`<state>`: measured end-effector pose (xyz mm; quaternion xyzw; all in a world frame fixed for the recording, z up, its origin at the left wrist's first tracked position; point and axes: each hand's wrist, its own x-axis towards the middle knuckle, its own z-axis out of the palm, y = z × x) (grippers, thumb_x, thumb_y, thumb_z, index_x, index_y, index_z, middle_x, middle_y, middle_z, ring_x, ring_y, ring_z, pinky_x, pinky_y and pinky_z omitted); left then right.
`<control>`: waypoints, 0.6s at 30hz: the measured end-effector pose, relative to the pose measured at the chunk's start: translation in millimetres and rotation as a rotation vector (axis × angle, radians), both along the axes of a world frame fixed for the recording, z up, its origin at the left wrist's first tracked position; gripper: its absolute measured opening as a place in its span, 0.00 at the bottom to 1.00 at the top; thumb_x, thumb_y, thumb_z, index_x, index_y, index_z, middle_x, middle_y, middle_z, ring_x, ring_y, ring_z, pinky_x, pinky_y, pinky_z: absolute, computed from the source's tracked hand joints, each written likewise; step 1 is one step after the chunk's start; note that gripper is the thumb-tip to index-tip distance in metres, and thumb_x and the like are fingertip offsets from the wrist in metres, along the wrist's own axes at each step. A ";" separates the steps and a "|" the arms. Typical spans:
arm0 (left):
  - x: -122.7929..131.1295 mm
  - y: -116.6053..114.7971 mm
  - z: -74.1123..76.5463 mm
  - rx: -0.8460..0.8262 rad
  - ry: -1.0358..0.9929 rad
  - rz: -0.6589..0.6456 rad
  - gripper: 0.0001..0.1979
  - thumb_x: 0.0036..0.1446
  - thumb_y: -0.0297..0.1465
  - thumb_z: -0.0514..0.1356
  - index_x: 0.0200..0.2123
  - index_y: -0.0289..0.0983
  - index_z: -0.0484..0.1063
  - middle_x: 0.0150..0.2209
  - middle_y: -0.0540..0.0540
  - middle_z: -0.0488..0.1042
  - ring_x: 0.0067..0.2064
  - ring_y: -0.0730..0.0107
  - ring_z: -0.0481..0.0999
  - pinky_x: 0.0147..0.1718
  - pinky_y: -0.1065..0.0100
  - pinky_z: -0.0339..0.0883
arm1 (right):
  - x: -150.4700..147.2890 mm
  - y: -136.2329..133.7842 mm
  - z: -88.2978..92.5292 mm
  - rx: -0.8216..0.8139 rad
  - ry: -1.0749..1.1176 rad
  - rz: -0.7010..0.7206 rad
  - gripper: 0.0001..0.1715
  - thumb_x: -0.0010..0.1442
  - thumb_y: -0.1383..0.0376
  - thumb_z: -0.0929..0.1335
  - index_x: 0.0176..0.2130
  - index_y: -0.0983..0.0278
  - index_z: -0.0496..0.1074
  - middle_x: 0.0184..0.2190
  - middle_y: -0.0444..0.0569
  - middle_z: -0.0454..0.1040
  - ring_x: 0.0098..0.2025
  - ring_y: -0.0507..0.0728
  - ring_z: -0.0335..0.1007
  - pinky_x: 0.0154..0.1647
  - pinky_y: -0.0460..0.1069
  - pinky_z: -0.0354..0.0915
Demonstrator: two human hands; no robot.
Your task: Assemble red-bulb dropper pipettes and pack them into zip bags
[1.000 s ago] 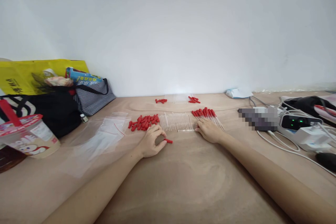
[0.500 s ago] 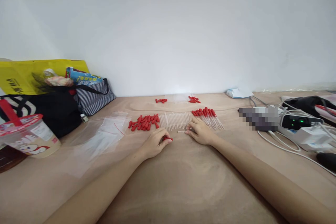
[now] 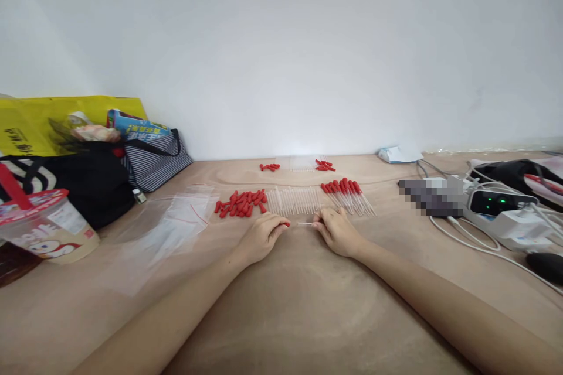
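My left hand [image 3: 263, 237] pinches a red rubber dropper bulb [image 3: 287, 224] between thumb and fingertips, mostly hidden by them. Opposite it, my right hand [image 3: 335, 232] grips a thin clear dropper tube [image 3: 305, 224], its free end pointing left at the bulb with a small gap between. Just beyond my left hand lies a pile of loose red bulbs [image 3: 241, 204]. A row of bare clear tubes [image 3: 294, 200] lies behind both hands. Past my right hand, several droppers with red bulbs fitted [image 3: 347, 190] lie side by side.
Clear zip bags [image 3: 176, 225] lie left of the bulbs. A drink cup [image 3: 53, 228], a black bag [image 3: 101, 187] and a striped bag [image 3: 156, 161] stand at the left. More red bulbs [image 3: 324, 164] lie near the wall. A power bank-like device with cables [image 3: 495, 202] sits at the right.
My right hand has drawn the tube level and turned it toward my left hand. The left hand has shifted its grip so less of the bulb shows. The two hands now face each other.
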<state>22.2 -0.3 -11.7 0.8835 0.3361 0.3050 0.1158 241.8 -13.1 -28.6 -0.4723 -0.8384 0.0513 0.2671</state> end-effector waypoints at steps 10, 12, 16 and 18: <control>3.9 -2.3 2.2 -0.057 0.013 -0.010 0.07 0.57 0.29 0.51 0.34 0.36 0.68 0.32 0.47 0.72 0.35 0.68 0.69 0.36 0.67 0.62 | -12.2 -2.4 -6.5 -0.036 0.089 0.049 0.05 0.60 0.67 0.55 0.32 0.63 0.56 0.29 0.45 0.68 0.30 0.52 0.62 0.37 0.49 0.51; 4.2 -3.2 2.5 -0.064 0.004 -0.016 0.07 0.57 0.29 0.51 0.34 0.36 0.68 0.31 0.47 0.72 0.35 0.68 0.69 0.35 0.68 0.62 | -12.3 -2.5 -5.7 -0.037 0.089 0.047 0.05 0.60 0.67 0.55 0.32 0.63 0.56 0.29 0.45 0.68 0.30 0.52 0.63 0.37 0.49 0.50; 4.3 -4.9 3.9 -0.107 -0.020 -0.028 0.07 0.56 0.28 0.51 0.33 0.35 0.68 0.31 0.48 0.72 0.34 0.70 0.70 0.34 0.70 0.62 | -11.8 -3.6 -2.8 -0.042 0.078 0.060 0.07 0.60 0.66 0.56 0.32 0.63 0.60 0.30 0.45 0.70 0.31 0.52 0.64 0.37 0.49 0.48; 4.2 -5.3 4.4 -0.135 -0.029 -0.030 0.06 0.55 0.28 0.52 0.33 0.35 0.68 0.31 0.48 0.73 0.32 0.71 0.71 0.32 0.71 0.63 | -11.4 -4.8 -1.0 -0.047 0.068 0.077 0.09 0.61 0.65 0.56 0.31 0.63 0.62 0.29 0.44 0.71 0.31 0.51 0.64 0.37 0.49 0.47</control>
